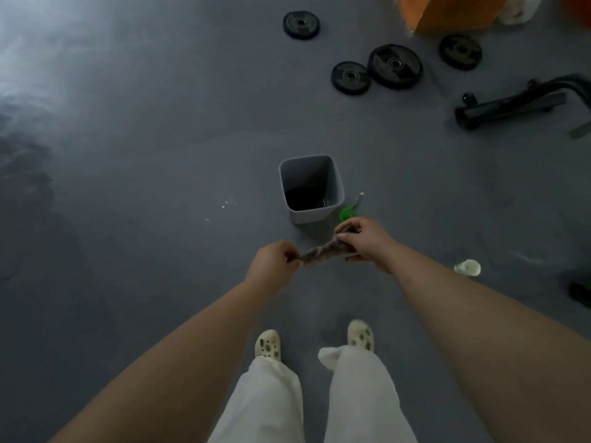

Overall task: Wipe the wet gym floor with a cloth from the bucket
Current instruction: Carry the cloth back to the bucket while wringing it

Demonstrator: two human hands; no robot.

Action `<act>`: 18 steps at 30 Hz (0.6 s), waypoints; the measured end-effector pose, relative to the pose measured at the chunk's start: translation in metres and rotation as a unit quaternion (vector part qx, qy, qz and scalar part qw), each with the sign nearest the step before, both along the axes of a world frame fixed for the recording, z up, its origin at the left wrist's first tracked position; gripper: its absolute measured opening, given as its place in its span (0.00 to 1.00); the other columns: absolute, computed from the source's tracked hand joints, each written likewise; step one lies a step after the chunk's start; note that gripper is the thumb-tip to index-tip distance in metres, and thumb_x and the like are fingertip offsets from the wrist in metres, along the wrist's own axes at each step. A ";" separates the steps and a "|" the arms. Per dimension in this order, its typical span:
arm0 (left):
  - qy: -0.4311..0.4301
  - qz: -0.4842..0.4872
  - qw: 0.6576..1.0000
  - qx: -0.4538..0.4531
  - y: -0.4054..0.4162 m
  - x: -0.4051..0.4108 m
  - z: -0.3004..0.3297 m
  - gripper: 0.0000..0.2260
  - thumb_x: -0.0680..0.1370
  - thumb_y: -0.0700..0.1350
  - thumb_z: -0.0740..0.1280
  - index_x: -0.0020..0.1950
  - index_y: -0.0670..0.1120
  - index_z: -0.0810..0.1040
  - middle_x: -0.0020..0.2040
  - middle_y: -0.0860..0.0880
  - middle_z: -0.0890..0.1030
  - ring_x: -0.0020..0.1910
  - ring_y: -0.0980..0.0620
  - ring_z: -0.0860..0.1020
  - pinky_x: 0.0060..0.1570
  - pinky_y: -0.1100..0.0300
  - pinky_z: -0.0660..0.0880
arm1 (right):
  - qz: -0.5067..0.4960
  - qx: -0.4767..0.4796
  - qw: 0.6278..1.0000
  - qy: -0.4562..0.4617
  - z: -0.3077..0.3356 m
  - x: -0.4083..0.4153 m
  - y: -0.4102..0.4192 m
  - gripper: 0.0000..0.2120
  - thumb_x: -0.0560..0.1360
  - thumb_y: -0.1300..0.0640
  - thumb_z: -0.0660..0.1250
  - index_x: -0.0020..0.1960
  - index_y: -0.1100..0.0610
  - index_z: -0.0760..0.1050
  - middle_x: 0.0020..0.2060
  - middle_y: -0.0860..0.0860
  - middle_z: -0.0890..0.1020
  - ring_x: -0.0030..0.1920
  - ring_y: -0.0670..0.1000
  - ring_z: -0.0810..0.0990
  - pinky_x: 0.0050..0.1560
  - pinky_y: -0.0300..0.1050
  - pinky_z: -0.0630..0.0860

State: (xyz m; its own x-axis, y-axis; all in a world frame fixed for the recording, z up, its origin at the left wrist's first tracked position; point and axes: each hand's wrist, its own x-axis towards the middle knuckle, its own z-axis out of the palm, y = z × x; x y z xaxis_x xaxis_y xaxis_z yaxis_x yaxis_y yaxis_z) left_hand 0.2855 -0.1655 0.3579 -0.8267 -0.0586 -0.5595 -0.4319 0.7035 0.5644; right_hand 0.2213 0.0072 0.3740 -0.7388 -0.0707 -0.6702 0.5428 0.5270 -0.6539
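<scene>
Both arms outstretched, left hand (pixel 271 260) and right hand (pixel 364 239) seemingly twisting cloth (pixel 323 251)

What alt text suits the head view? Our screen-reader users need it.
A standing person's left hand and right hand hold a twisted cloth taut over grey gym floor, near a grey bucket. Four weight plates lie beyond.
</scene>
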 end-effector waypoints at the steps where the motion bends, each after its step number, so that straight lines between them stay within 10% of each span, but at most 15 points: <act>1: -0.002 0.018 1.000 -0.008 0.002 -0.014 -0.009 0.03 0.76 0.44 0.66 0.48 0.47 0.77 0.48 0.46 0.79 0.50 0.45 0.77 0.44 0.59 0.70 | 0.015 0.011 1.000 -0.004 -0.011 -0.020 -0.001 0.08 0.77 0.63 0.65 0.41 0.53 0.75 0.45 0.54 0.77 0.45 0.53 0.76 0.39 0.47 0.78; 18: -0.045 0.269 0.957 -0.095 0.041 -0.192 -0.264 0.04 0.77 0.43 0.63 0.50 0.45 0.75 0.50 0.45 0.77 0.50 0.43 0.75 0.42 0.57 0.65 | 0.319 0.064 0.944 -0.061 -0.301 -0.288 -0.039 0.12 0.73 0.59 0.71 0.32 0.52 0.75 0.29 0.50 0.77 0.34 0.50 0.76 0.41 0.47 0.76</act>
State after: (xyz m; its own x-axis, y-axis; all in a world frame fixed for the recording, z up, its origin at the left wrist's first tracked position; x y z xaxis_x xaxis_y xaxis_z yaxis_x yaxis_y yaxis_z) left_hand 0.0932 -0.1241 0.0941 -0.5974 -0.5706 -0.5636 -0.8014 0.4517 0.3921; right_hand -0.0669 -0.0322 0.0733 -0.4909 -0.3880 -0.7800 0.1557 0.8419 -0.5168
